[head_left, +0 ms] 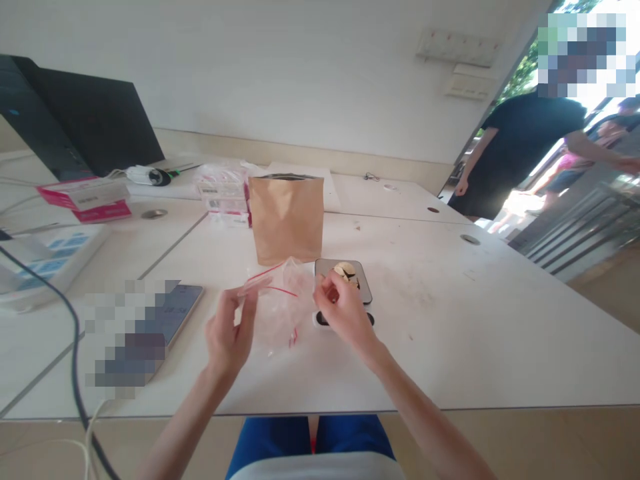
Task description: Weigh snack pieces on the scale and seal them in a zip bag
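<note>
My left hand [231, 330] pinches a clear zip bag [260, 285] with a red seal line, held above a loose pile of similar clear bags [280, 323]. Over the front of a small digital scale [367, 283], my right hand [345, 310] is closed with fingertips together; what they hold, if anything, I cannot make out. Several pale, dried-looking slices [345, 269] lie on the scale's metal plate, partly hidden by that hand. Its display is partly covered too. Behind the bags stands an upright brown paper pouch [287, 220], its top edge parted.
A phone [183, 310] and a power strip [65, 257] with cables lie at the left. Pink-and-white boxes [103, 199], more boxes [223, 200] and a black computer case [100, 120] stand behind. A person in dark clothes [530, 147] is by the doorway.
</note>
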The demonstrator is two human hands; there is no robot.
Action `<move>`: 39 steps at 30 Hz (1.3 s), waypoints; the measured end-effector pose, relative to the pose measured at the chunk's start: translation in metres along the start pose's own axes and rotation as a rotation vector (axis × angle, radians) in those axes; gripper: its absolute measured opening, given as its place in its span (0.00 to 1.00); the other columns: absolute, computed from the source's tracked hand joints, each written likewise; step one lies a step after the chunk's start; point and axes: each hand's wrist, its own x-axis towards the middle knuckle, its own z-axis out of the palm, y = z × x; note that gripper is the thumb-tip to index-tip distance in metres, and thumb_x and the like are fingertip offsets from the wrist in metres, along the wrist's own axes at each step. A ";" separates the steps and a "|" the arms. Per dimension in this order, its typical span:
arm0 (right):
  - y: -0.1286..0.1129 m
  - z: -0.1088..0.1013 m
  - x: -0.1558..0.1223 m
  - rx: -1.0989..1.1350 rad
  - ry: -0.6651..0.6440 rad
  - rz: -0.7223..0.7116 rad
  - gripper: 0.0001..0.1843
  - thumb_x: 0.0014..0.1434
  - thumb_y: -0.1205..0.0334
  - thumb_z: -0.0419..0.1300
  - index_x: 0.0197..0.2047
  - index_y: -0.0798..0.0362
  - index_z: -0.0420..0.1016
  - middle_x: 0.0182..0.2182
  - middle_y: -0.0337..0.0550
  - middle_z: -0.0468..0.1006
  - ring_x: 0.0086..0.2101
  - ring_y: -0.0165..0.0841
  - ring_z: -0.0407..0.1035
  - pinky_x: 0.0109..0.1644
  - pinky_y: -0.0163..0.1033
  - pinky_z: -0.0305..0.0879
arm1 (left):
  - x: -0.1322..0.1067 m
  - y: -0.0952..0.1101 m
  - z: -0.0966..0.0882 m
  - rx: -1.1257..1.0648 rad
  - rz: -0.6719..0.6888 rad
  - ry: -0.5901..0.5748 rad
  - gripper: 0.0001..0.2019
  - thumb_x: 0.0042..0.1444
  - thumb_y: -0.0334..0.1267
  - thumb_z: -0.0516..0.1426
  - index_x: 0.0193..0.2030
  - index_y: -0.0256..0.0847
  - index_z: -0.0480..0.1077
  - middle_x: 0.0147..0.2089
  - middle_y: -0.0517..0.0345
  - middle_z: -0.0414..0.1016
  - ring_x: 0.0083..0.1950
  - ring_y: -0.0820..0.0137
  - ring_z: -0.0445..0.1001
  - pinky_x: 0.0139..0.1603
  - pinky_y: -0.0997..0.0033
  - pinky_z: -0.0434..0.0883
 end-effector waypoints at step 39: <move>-0.005 -0.032 0.032 -0.045 -0.018 -0.342 0.13 0.65 0.55 0.51 0.48 0.50 0.70 0.45 0.46 0.77 0.43 0.34 0.72 0.48 0.41 0.68 | -0.015 -0.041 0.059 -0.242 0.003 -0.232 0.28 0.62 0.52 0.44 0.64 0.39 0.58 0.50 0.36 0.74 0.53 0.50 0.74 0.47 0.47 0.74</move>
